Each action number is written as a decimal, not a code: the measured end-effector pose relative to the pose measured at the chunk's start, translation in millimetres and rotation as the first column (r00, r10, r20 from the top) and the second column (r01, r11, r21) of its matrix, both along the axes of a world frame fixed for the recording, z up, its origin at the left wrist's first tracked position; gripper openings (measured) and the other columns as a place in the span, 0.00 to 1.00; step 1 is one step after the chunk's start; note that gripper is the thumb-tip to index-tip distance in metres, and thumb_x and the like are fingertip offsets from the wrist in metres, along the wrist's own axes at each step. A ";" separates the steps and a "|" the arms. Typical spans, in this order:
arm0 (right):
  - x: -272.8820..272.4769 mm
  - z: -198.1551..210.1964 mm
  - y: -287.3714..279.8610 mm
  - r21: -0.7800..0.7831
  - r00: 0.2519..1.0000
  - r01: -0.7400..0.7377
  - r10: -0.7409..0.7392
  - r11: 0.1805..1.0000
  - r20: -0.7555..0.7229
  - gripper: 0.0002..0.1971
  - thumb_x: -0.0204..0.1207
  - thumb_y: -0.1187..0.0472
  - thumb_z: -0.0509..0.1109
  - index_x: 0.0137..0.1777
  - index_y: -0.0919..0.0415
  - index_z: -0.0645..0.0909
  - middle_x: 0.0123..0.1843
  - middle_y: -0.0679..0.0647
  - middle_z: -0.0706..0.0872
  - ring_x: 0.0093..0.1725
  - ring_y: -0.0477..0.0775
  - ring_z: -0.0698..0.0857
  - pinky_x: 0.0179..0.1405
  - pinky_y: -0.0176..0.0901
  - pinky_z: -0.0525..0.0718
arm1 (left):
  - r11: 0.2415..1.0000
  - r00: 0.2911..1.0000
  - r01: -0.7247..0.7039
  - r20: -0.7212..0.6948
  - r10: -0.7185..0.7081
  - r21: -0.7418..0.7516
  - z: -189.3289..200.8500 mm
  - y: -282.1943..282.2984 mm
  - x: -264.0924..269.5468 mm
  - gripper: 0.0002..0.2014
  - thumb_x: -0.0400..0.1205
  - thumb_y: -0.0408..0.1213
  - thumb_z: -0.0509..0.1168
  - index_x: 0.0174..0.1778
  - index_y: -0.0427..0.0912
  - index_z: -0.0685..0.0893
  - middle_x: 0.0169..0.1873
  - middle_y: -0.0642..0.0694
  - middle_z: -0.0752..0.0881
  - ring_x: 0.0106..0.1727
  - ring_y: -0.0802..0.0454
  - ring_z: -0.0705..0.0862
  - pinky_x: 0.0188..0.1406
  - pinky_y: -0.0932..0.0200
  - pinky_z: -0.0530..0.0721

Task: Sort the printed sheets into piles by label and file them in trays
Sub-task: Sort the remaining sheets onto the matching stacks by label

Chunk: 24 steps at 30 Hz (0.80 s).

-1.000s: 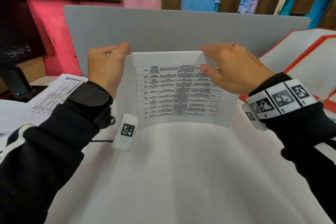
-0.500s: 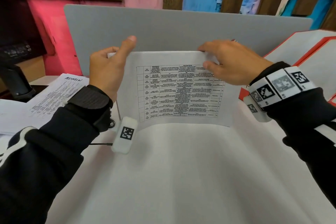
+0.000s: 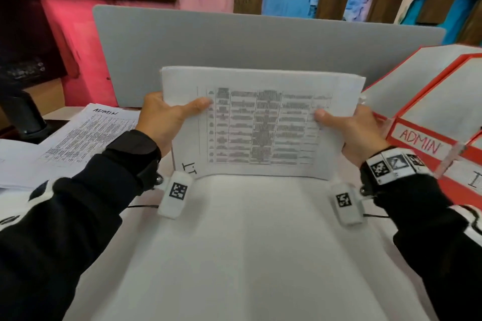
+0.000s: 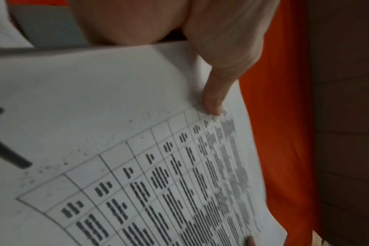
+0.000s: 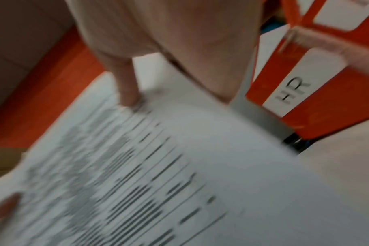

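Between both thumbs, the stack (image 3: 260, 122) marked IT stands upright on the desk. Left hand (image 3: 167, 117) and right hand (image 3: 349, 130) grasp its side edges. Step: squaring the pile. Next: carry rightward to the trays (image 3: 417, 122), matching the IT label.

A grey divider panel (image 3: 260, 41) walls off the back of the desk. Red filing trays (image 3: 427, 101) crowd the right side, a pile of sheets marked ADMIN (image 3: 86, 133) lies left. The white desktop (image 3: 247, 255) nearer the person stays open.
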State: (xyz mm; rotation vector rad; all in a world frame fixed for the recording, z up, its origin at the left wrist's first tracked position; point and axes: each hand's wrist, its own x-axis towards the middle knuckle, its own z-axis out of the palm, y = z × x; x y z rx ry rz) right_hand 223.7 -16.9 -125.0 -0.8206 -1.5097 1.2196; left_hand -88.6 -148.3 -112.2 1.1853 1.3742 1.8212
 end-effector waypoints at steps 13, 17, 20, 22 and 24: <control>-2.8 5.1 10.9 0.002 0.999 0.048 -0.048 0.999 -0.008 0.21 0.75 0.74 0.78 0.68 0.66 0.86 0.63 0.58 0.93 0.62 0.63 0.92 0.66 0.70 0.87 | 0.998 0.998 -0.015 0.065 0.019 -0.053 -6.4 12.9 -0.1 0.23 0.70 0.37 0.83 0.61 0.39 0.89 0.54 0.46 0.93 0.54 0.46 0.93 0.60 0.41 0.89; -5.6 7.2 12.3 -0.036 1.000 0.023 -0.023 0.999 0.000 0.19 0.78 0.76 0.74 0.68 0.65 0.86 0.63 0.58 0.93 0.60 0.63 0.93 0.64 0.70 0.88 | 0.999 0.998 -0.027 0.058 0.028 -0.026 -8.8 18.2 -5.3 0.22 0.72 0.36 0.82 0.62 0.38 0.89 0.55 0.45 0.93 0.55 0.45 0.93 0.58 0.42 0.90; -1.3 3.3 14.8 -0.083 0.998 -0.056 0.055 0.995 -0.012 0.20 0.81 0.75 0.72 0.72 0.65 0.83 0.67 0.59 0.91 0.65 0.65 0.91 0.68 0.71 0.85 | 0.998 1.000 0.008 0.000 -0.008 -0.070 -20.3 18.8 -14.1 0.25 0.70 0.36 0.83 0.63 0.39 0.88 0.56 0.45 0.93 0.57 0.45 0.92 0.61 0.41 0.88; 3.9 3.2 15.8 -0.101 0.994 -0.110 0.112 0.989 0.013 0.21 0.81 0.74 0.72 0.74 0.65 0.82 0.68 0.60 0.90 0.66 0.66 0.90 0.70 0.71 0.84 | 0.991 0.996 0.029 -0.078 -0.040 -0.130 -30.8 17.5 -18.2 0.29 0.66 0.38 0.83 0.65 0.39 0.87 0.58 0.45 0.92 0.58 0.46 0.92 0.63 0.39 0.88; 6.1 9.8 13.1 -0.030 0.993 -0.043 0.046 0.999 0.106 0.22 0.79 0.74 0.76 0.72 0.65 0.82 0.66 0.58 0.91 0.64 0.63 0.91 0.68 0.70 0.86 | 0.990 0.989 0.015 -0.145 -0.036 -0.141 -33.1 18.6 -20.8 0.30 0.66 0.38 0.84 0.65 0.39 0.87 0.58 0.45 0.92 0.57 0.47 0.92 0.63 0.40 0.88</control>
